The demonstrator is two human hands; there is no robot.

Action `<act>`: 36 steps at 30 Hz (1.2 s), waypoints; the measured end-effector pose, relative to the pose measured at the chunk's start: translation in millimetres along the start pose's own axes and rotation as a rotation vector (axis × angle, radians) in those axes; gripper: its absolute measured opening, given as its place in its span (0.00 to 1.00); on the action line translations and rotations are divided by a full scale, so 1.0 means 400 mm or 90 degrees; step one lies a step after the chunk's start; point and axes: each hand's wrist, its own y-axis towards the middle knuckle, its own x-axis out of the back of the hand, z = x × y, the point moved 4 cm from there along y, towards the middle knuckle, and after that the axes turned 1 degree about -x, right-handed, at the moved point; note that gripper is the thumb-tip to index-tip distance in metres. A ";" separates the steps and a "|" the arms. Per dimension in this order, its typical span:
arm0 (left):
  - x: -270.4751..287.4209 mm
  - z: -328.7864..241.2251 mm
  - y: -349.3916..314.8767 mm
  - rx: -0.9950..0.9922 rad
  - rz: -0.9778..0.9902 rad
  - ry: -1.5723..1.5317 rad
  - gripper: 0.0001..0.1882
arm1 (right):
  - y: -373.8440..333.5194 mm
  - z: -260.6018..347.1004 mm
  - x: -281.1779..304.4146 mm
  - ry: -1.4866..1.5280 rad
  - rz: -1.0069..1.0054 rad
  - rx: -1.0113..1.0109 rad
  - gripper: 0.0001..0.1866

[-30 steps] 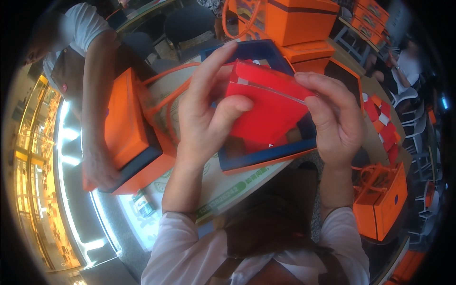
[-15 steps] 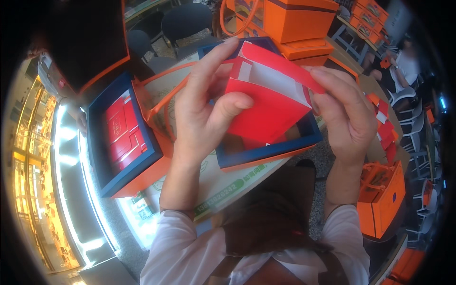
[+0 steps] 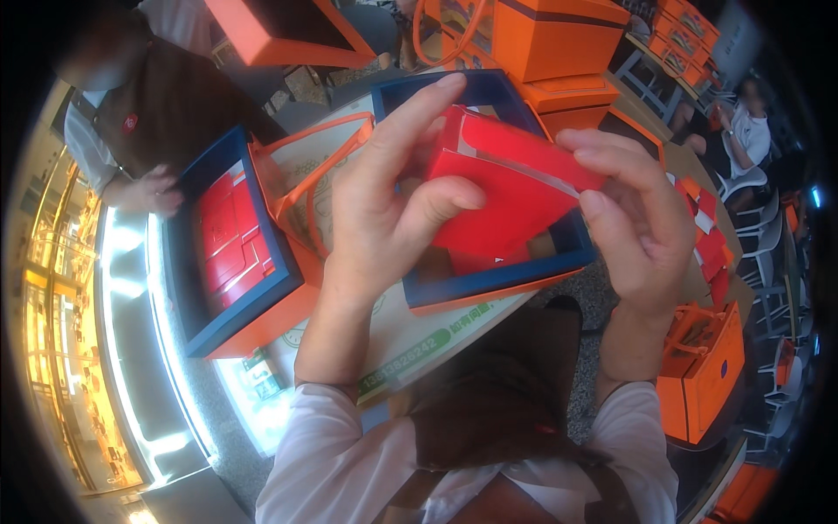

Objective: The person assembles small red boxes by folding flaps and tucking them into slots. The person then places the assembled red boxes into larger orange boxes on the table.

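Note:
A small red cardboard box [image 3: 502, 196] is held up tilted between my two hands, its flap almost down with a thin pale gap along the edge. My left hand [image 3: 384, 196] grips its left side, thumb on the front face and fingers behind. At the flap's right end, my right hand [image 3: 633, 201] pinches the edge between thumb and fingers. Under the red box stands an open orange gift box with a dark blue rim [image 3: 502, 290]; part of its inside is hidden. To the left, another blue-rimmed gift box [image 3: 286, 284] contains flat red packets [image 3: 231, 231].
Across the table at left, a co-worker in a brown apron [image 3: 188, 96] has a hand [image 3: 144, 192] near that gift box. An orange-edged dark lid [image 3: 292, 26] is at the top. Orange boxes [image 3: 559, 44] stack behind; an orange bag [image 3: 703, 371] stands at right.
The red box's flap has come down, narrowing the opening. The large dark lid at upper left has moved up and right, revealing the co-worker, whose hand shows more fully.

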 end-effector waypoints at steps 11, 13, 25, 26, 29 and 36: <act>0.003 -0.006 -0.001 -0.043 -0.004 0.004 0.42 | -0.021 -0.014 -0.015 0.051 -0.015 0.018 0.14; -0.004 -0.012 -0.002 -0.053 -0.005 -0.002 0.41 | -0.028 -0.014 -0.010 0.051 -0.018 0.021 0.14; 0.003 -0.012 0.005 -0.068 0.012 0.077 0.41 | -0.022 -0.017 -0.043 0.043 -0.066 -0.010 0.12; 0.008 -0.010 0.005 -0.068 0.031 0.093 0.42 | -0.019 -0.020 -0.045 0.023 -0.061 -0.017 0.12; 0.007 -0.010 0.006 -0.080 0.050 0.130 0.45 | -0.017 -0.032 -0.048 0.014 -0.063 -0.019 0.11; 0.004 -0.016 0.000 -0.055 0.034 0.113 0.49 | -0.018 -0.024 -0.041 0.036 -0.086 -0.032 0.10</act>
